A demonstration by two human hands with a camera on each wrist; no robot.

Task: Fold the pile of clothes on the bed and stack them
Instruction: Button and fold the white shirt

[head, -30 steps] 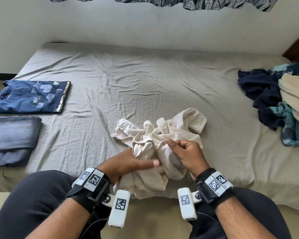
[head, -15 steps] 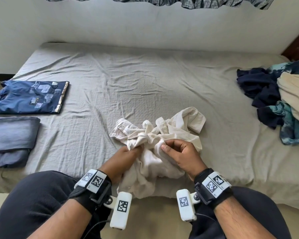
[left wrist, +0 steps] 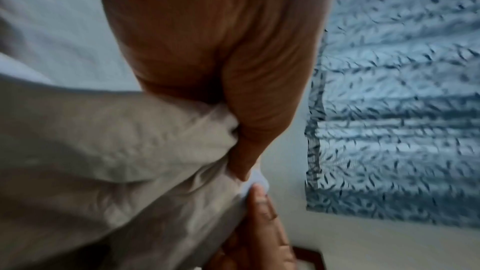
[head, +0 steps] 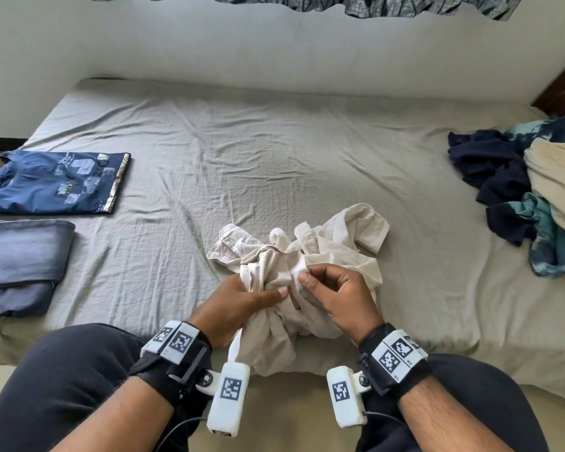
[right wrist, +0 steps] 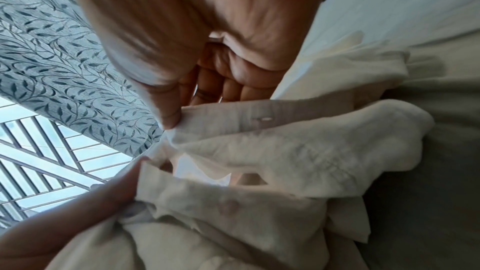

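Since a moment ago the left hand [head: 238,300] has moved its grip up to meet the right hand [head: 338,296], both now pinching one edge of the crumpled white shirt [head: 333,243] at the near side of the bed [head: 274,151], so unfolding it probably starts.

The fingers of the left hand [head: 238,300] are hidden in the bunched cream shirt [head: 310,256], so only the thumb is seen. The shirt's lower part is lost over the edge of the bed [head: 274,158]. To the right of the shirt, the pile of clothes [head: 532,197] is cut off by the picture's edge; to its left, so is the folded grey garment [head: 20,256]. The left wrist view is blurred.
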